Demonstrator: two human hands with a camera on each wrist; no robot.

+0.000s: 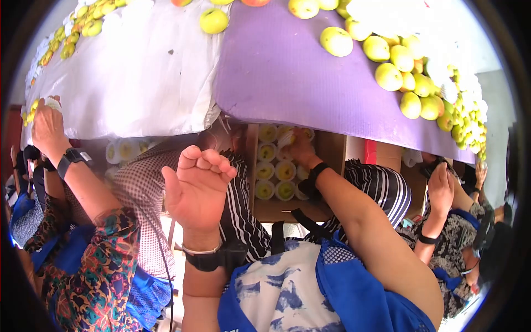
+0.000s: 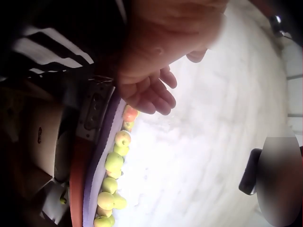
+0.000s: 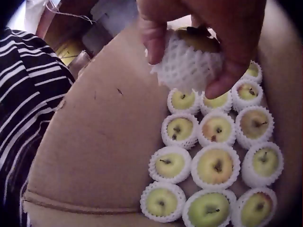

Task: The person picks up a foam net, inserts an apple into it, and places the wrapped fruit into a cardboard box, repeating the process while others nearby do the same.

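My right hand (image 1: 301,149) reaches down into a cardboard box (image 3: 94,142) between my knees. In the right wrist view its thumb and fingers grip an apple (image 3: 189,61) wrapped in a white foam net, held over the box. Below it, several apples (image 3: 218,165) in foam nets sit in rows, stems facing up. My left hand (image 1: 202,188) is raised in front of my lap, palm up, with fingers loosely bent and nothing in it. The left wrist view shows that hand (image 2: 151,71) near the table edge.
A purple board (image 1: 287,72) covers the table ahead, with loose apples (image 1: 390,77) heaped on its right side. White sheeting (image 1: 144,77) lies on the left part. Beside me, one person's hand (image 1: 50,127) is at the left and another person's hand (image 1: 441,191) at the right.
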